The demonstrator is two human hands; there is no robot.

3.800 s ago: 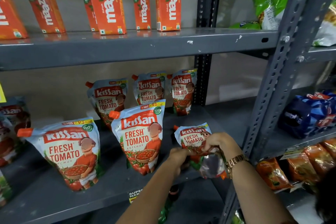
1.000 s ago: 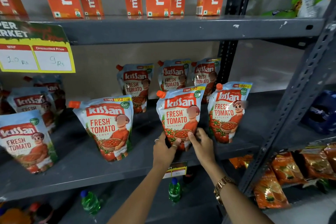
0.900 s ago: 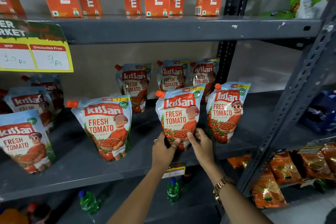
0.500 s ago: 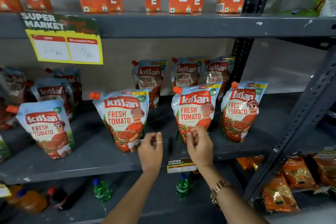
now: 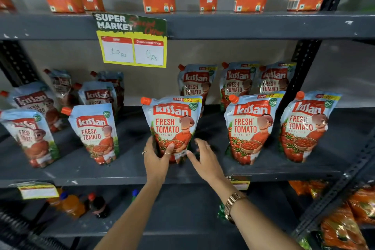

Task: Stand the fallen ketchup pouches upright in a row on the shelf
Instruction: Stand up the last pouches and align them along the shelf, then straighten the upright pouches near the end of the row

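Soft foil ketchup pouch (image 5: 172, 128), gripped at its base by the left hand (image 5: 156, 155); right hand (image 5: 205, 156) open; careless release risked toppling.

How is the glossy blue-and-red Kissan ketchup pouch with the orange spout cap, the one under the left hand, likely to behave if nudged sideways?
The glossy blue-and-red Kissan ketchup pouch probably tips rather than slides: it narrows toward its base. Its creased, shiny film suggests a soft, somewhat slippery body that dents under the left hand. The right hand hovers open beside it, perhaps ready to catch.
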